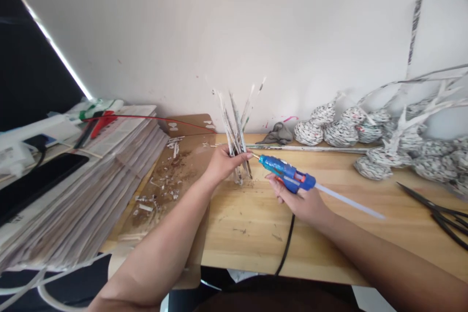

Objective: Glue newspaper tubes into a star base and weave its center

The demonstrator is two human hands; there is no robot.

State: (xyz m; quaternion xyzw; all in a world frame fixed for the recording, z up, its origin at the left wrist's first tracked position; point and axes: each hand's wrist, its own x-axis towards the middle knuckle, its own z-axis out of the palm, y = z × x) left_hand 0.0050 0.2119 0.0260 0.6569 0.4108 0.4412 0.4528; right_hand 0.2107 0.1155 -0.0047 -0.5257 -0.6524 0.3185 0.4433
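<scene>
My left hand (224, 163) pinches a bundle of rolled newspaper sticks (236, 122) that fan out upward above the table. Their lower ends poke out below my fingers. A blue hot glue gun (283, 170) is gripped in my right hand (298, 200), its metal nozzle close to my left thumb and the sticks. Whether the nozzle touches the sticks, I cannot tell. From the gun's back end juts a long translucent glue stick (349, 201). Its black cord (286, 248) hangs down over the table's front edge.
Left stands a tall newspaper stack (109, 190) carrying a black phone (40, 183) and a red-handled tool (102, 123). Paper scraps (144, 204) litter a brown board (197, 224). At right are several woven paper shapes (341, 131) and black scissors (435, 209). A grey cloth (280, 132) lies by the wall.
</scene>
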